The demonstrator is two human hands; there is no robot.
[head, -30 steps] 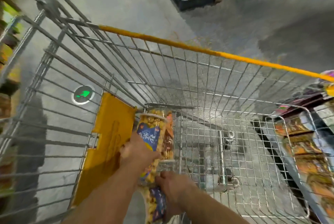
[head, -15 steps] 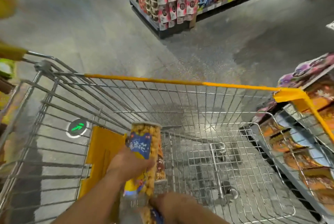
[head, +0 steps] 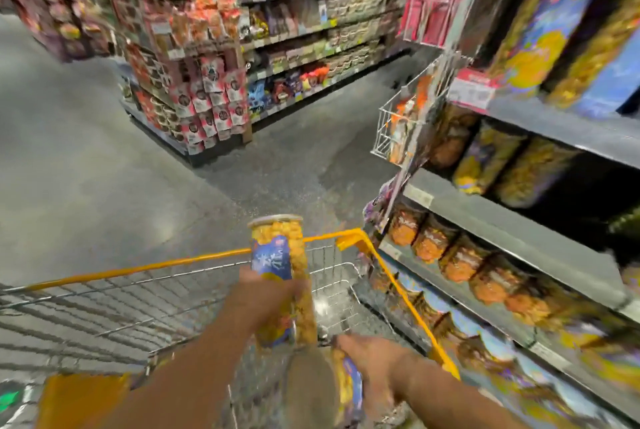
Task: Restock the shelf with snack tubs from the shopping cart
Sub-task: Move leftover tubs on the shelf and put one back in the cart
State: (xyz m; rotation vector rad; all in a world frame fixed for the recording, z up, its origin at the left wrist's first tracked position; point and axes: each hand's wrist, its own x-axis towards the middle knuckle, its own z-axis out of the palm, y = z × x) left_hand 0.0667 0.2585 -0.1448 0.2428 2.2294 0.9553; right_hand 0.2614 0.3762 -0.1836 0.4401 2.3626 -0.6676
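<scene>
Grey metal shelf boards (head: 519,231) just beside the yellow-rimmed wire shopping cart (head: 138,269) carry rows of clear, orange-filled snack tubs (head: 429,245), packed side by side.

The upright tub (head: 277,255) looked like clear glossy plastic to me, smooth, with a shiny printed blue label and a silvery lid. The lower tub (head: 346,382) had the same slick look, but it was too blurred to say more. The cart (head: 145,304) was bare metal wire, slightly shiny, with a smooth yellow plastic rim (head: 138,268). The floor (head: 104,158) came across as grey speckled concrete with a dull sheen. The shelf boards (head: 512,227) were flat matt grey and looked like metal.
</scene>
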